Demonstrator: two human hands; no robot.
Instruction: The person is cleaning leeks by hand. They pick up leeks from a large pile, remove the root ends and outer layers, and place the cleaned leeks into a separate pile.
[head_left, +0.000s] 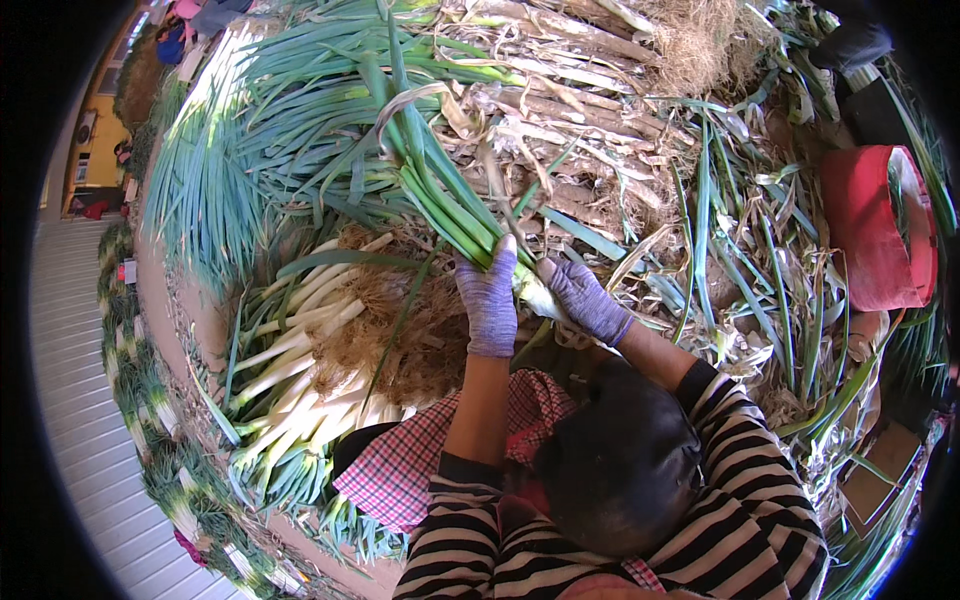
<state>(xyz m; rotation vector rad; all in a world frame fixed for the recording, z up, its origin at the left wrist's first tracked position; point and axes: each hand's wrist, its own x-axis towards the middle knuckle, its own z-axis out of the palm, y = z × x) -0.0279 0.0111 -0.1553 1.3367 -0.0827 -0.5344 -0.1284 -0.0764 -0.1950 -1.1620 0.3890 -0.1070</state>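
Both hands wear purple-grey knit gloves with bare fingertips. My left hand (489, 300) is closed around the green leaves of a long green onion (450, 210), low on the stalk. My right hand (585, 298) grips the same plant by its pale lower stem, just right of my left hand. The leaves reach up and left over the pile; the root end is hidden under my right hand. Beyond the hands lies a heap of untrimmed green onions (585, 112) with dry brown husks and roots. White-stemmed green onions (300, 352) lie to the left, roots inward.
Green-leaved bundles (210, 172) lie at the upper left. Loose peeled leaves (750, 277) litter the right side, beside a red container (870, 225). Part of another person's dark clothing (851, 49) shows at the upper right. Further bundles (165, 450) line the ground at the left.
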